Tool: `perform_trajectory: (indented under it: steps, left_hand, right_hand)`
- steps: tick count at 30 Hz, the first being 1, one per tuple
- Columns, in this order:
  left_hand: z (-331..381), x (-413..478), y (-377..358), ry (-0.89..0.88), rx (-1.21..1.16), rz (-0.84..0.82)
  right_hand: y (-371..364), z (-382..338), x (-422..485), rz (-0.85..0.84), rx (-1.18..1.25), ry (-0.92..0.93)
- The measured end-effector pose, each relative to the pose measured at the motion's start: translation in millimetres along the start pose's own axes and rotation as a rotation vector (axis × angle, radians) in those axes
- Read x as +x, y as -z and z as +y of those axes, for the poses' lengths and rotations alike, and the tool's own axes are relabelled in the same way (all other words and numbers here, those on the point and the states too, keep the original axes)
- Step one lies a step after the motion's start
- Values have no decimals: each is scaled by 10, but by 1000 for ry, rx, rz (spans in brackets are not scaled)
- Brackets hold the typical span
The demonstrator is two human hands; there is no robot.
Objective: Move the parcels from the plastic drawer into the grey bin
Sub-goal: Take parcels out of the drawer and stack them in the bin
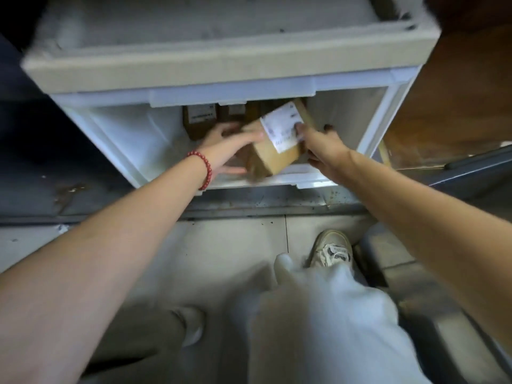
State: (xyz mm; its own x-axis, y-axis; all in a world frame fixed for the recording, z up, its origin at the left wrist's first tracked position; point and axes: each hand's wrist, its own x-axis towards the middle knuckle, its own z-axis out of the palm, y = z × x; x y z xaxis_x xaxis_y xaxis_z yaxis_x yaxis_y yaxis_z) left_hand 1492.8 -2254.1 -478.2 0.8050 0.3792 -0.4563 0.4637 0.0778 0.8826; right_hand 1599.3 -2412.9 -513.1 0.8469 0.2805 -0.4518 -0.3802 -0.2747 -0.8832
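Note:
A white plastic drawer (130, 139) stands pulled out below a beige-topped cabinet. Inside it both my hands hold one brown cardboard parcel (273, 156) with a white label, tilted up off the drawer floor. My left hand (227, 146), with a red bead bracelet on its wrist, holds the parcel's left side. My right hand (318, 145) grips its right side, thumb on the label. More brown parcels (201, 117) stand upright at the back of the drawer, partly hidden under the cabinet. The grey bin is not clearly in view.
The cabinet's beige top (194, 67) overhangs the drawer. My legs in light trousers and a white shoe (331, 250) stand on the tiled floor below. A dark grey object (432, 306) lies at the lower right, a brown surface (457, 106) at the right.

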Motion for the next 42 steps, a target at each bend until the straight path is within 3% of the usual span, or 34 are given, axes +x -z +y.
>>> perform_trajectory:
  steps: [6, 13, 18, 21, 26, 33, 42]
  left_hand:
    - [30, -898, 142, 22, 8, -72]
    - [314, -1756, 69, -76, 63, -168]
    - [383, -2006, -86, -142, -8, -133]
    - [233, -2033, -175, -129, -113, -111]
    - [113, -1908, -248, -69, -194, -33]
    - [249, -1655, -432, -282, 56, 25]
    - [124, -1554, -532, -164, 163, -8]
  right_hand:
    - [293, 12, -1250, -313, 24, 13]
    - [669, 88, -2326, -265, 349, 66]
    - [705, 91, -2637, -27, 442, 81]
    - [696, 249, -2709, 56, 389, 121]
    - [795, 279, -2688, 24, 356, 49]
    - [696, 288, -2559, 141, 366, 26]
    - [689, 367, -2491, 178, 289, 66]
